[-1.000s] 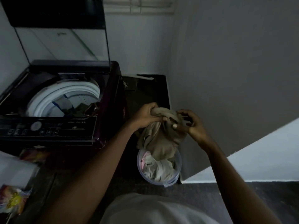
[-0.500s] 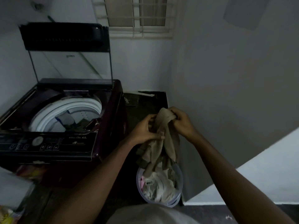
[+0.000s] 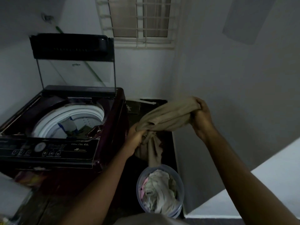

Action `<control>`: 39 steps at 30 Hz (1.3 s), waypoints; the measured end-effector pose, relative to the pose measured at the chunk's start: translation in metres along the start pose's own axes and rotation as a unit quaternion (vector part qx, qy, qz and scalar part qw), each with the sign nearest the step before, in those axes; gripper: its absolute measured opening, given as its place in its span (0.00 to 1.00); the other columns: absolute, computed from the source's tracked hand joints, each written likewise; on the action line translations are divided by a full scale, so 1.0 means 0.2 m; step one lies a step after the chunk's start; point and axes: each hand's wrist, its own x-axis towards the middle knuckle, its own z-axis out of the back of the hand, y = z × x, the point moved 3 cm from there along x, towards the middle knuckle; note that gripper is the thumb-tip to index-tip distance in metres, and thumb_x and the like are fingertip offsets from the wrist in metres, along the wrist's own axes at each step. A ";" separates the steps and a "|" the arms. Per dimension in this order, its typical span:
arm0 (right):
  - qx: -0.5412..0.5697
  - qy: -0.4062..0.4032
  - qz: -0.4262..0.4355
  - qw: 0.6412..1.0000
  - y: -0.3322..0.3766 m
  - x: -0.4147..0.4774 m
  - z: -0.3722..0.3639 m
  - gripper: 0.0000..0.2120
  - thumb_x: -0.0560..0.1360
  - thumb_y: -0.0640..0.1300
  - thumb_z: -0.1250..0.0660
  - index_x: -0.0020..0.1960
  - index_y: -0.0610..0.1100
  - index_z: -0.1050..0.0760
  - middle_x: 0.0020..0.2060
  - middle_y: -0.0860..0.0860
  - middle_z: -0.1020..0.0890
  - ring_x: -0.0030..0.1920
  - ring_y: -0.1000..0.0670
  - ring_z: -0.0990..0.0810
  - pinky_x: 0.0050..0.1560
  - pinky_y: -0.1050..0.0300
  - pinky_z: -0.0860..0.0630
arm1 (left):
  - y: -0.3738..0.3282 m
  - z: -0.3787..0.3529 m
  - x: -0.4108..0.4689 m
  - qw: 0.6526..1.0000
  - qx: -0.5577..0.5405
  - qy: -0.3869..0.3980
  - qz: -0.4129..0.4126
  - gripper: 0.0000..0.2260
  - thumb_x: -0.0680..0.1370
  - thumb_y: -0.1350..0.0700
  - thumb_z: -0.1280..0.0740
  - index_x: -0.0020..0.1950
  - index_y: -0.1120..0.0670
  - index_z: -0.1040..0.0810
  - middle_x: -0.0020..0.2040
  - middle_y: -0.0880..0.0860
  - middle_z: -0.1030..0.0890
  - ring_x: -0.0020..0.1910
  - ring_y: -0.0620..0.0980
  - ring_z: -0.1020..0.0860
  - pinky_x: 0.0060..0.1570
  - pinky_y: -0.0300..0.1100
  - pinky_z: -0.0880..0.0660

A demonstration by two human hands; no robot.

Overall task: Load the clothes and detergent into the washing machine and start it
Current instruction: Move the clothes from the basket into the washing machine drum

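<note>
Hands both closed on 1 tan garment, stretched between them. Left hand fists its lower end beside the washing machine; right hand clamps the upper end at 2 o'clock from the left. Loose cloth dangles from the left fist toward the laundry basket at 6 o'clock, which holds pale clothes. Machine lid stands upright; drum at 9 o'clock of the garment, some clothes inside. Window at 12 o'clock.
</note>
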 end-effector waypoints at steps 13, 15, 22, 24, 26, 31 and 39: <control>-0.191 0.260 -0.064 0.944 -0.32 -0.21 -0.10 0.27 0.73 0.43 0.28 0.69 0.53 0.33 0.59 0.59 0.23 0.56 0.63 0.22 0.52 0.65 0.22 | -0.24 -0.19 0.01 0.983 0.137 0.107 -0.062 0.09 0.79 0.62 0.38 0.57 0.56 0.22 0.52 0.54 0.19 0.50 0.47 0.21 0.52 0.39 0.26; -0.194 0.227 -0.025 0.954 -0.32 -0.21 -0.18 0.22 0.75 0.43 0.29 0.67 0.49 0.31 0.58 0.54 0.22 0.56 0.56 0.21 0.52 0.60 0.21 | -0.25 -0.17 0.01 0.991 0.095 0.078 -0.055 0.10 0.79 0.62 0.37 0.60 0.55 0.23 0.52 0.52 0.18 0.52 0.47 0.21 0.52 0.39 0.25; -0.137 0.204 0.011 0.969 -0.22 -0.17 -0.40 0.19 0.74 0.34 0.33 0.62 0.49 0.30 0.52 0.50 0.20 0.49 0.55 0.18 0.42 0.63 0.22 | -0.19 0.05 0.01 0.995 -0.030 0.086 -0.049 0.20 0.73 0.53 0.30 0.66 0.47 0.25 0.60 0.46 0.19 0.61 0.44 0.22 0.61 0.39 0.26; -0.078 0.184 -0.002 0.980 -0.19 -0.14 -0.48 0.22 0.74 0.32 0.34 0.63 0.51 0.31 0.54 0.48 0.20 0.52 0.50 0.18 0.45 0.58 0.20 | -0.14 0.14 0.01 0.992 -0.062 0.103 -0.022 0.21 0.72 0.51 0.27 0.65 0.48 0.23 0.62 0.50 0.19 0.62 0.48 0.21 0.64 0.46 0.26; -0.016 0.149 -0.005 0.989 -0.15 -0.11 -0.57 0.26 0.72 0.36 0.32 0.67 0.51 0.33 0.59 0.46 0.21 0.56 0.47 0.19 0.53 0.50 0.20 | -0.08 0.21 0.00 0.989 -0.072 0.125 0.037 0.23 0.72 0.46 0.26 0.65 0.46 0.23 0.62 0.51 0.19 0.62 0.51 0.21 0.65 0.54 0.27; 0.053 0.089 0.009 0.995 -0.15 -0.07 -0.80 0.33 0.72 0.35 0.31 0.71 0.54 0.39 0.65 0.45 0.25 0.63 0.43 0.23 0.63 0.37 0.27 | -0.06 0.38 0.03 0.939 -0.237 0.150 0.199 0.31 0.69 0.33 0.36 0.67 0.48 0.24 0.67 0.56 0.22 0.66 0.60 0.26 0.59 0.69 0.28; -0.039 0.075 0.051 0.995 -0.26 -0.11 -1.03 0.21 0.78 0.36 0.37 0.69 0.48 0.33 0.59 0.49 0.22 0.57 0.51 0.20 0.57 0.53 0.22 | -0.33 0.64 0.21 0.922 -0.342 0.117 0.137 0.30 0.79 0.35 0.44 0.69 0.55 0.25 0.65 0.58 0.21 0.65 0.56 0.23 0.66 0.51 0.28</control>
